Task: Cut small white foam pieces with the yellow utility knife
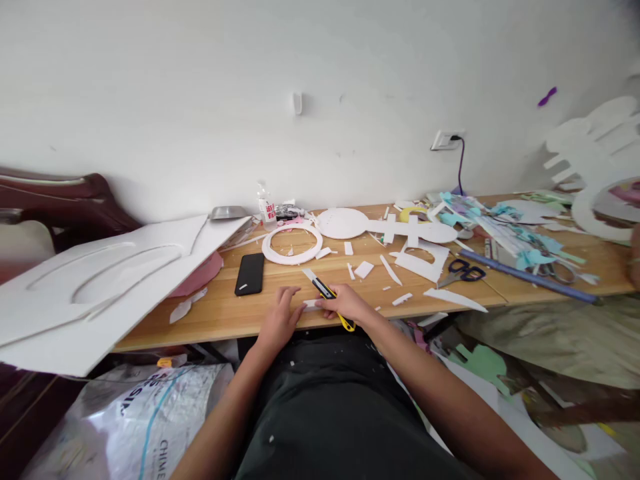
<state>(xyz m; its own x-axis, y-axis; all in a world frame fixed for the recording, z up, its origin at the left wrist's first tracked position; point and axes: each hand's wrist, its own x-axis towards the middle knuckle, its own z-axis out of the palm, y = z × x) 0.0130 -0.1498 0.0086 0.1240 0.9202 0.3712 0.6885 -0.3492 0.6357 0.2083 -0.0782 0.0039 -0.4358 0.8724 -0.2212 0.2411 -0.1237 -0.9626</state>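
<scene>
A yellow and black utility knife [324,289] is held in my right hand [349,303], its blade pointing up and to the left. Under and between my hands, near the table's front edge, lies a small white foam strip [312,305]. My left hand [281,320] is at the strip's left end, fingers apart, a fingertip touching or very near it. Fingertips of my right hand rest at the strip's other end. Beyond my hands are a white ring [293,260] and small white offcuts [364,269]. A black phone [249,274] lies to the left.
A large white foam sheet [115,287] overhangs the wooden table [200,327] at left. Scissors [460,272], a blue tube [530,277] and piled scraps lie right. A bottle [267,210] stands near the wall. A plastic bag [155,413] sits below, left.
</scene>
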